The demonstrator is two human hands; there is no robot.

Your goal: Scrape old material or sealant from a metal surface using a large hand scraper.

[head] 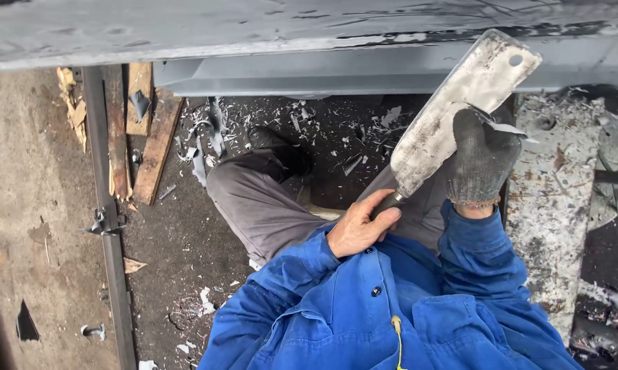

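Your left hand (358, 227), bare, grips the handle of the broad scraper blade (453, 113); the blade runs up and rightward from it toward the grey beam (268, 31); your gloved right hand (482, 159) clasps the blade mid-length, nearer its tip.

Workshop: scrap-littered floor (185, 247), steel beam (309, 34)

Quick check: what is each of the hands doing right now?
Left hand: bare, closed on the cleaver handle.
Right hand: gloved, gripping the cleaver's blade edge.
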